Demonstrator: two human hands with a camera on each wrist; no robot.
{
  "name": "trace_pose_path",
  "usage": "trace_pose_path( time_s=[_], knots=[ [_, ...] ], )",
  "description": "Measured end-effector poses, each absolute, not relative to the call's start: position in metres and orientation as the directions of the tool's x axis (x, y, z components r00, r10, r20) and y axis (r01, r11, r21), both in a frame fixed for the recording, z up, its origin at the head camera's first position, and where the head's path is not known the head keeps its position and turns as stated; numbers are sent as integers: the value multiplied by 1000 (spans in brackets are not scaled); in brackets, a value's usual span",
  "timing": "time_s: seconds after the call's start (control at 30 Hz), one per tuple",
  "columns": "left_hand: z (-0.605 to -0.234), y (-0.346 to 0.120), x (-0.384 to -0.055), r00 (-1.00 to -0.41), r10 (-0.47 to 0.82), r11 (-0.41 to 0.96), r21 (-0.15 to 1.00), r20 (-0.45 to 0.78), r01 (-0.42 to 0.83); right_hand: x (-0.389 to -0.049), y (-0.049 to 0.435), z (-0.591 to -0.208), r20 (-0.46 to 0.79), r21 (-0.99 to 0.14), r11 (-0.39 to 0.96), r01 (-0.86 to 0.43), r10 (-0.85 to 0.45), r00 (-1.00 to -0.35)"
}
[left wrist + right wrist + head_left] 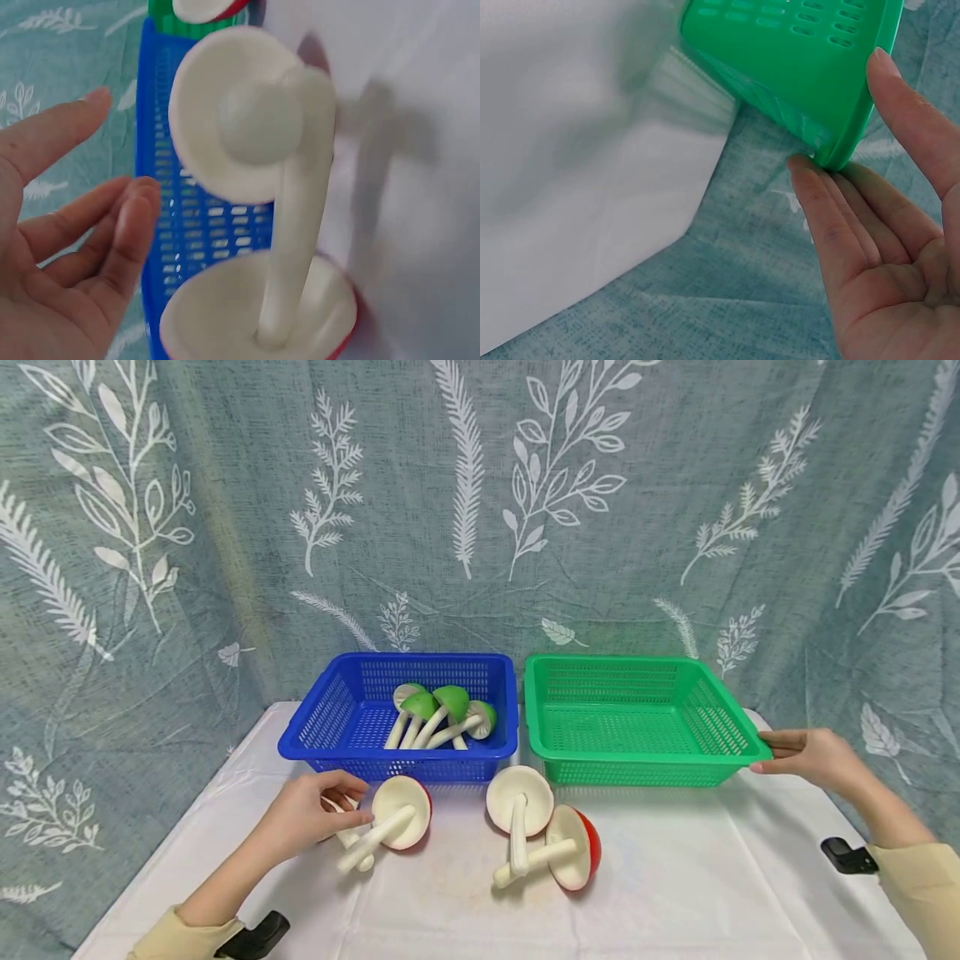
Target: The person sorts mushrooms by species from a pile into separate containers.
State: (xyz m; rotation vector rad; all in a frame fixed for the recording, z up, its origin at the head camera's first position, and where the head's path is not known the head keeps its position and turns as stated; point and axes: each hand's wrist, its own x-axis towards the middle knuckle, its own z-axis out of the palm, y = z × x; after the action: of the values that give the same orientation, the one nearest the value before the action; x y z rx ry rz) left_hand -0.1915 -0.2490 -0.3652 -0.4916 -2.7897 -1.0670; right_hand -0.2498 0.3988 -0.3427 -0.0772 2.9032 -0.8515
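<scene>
My left hand (307, 814) hovers over the left pair of red-capped toy mushrooms, fingers loosely bent and nothing between them. One mushroom (401, 814) lies with its pale underside up; another, with its cap (255, 315) upturned in the left wrist view, is partly hidden by the hand in the head view. At the green basket (637, 764), my right hand (813, 760) touches the right front corner. In the right wrist view its fairly straight fingers (832, 217) meet the corner from below, with the thumb beside the rim.
A blue basket (397, 756) beside the green one holds several green-capped toy mushrooms (450, 702). Two more red-capped mushrooms lie crossed in front, one cap (517, 802) facing up and the other (581, 852) on its side. A patterned curtain (420, 510) hangs behind the white-covered table (450, 918).
</scene>
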Motion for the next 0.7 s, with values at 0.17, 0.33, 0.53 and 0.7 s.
trace_pose_path(
  time_s=[0.17, 0.33, 0.53, 0.7],
  knots=[
    [-378, -243, -194, -925, 315, 645, 667, 212, 373, -249, 399, -342, -105, -538, 843, -10, -78, -991],
    [-383, -238, -195, -919, 354, 639, 673, 171, 372, -250, 398, -341, -112, -530, 848, -4, -75, -991],
    [-388, -233, -197, -939, 339, 724, 624, 48, 294, -251, 399, -341, -117, -533, 846, -5, -80, -990],
    [-392, -229, -200, -947, 321, 752, 615, -27, 237, -251, 399, -339, -118, -531, 847, -5, -79, -990]
  ],
)
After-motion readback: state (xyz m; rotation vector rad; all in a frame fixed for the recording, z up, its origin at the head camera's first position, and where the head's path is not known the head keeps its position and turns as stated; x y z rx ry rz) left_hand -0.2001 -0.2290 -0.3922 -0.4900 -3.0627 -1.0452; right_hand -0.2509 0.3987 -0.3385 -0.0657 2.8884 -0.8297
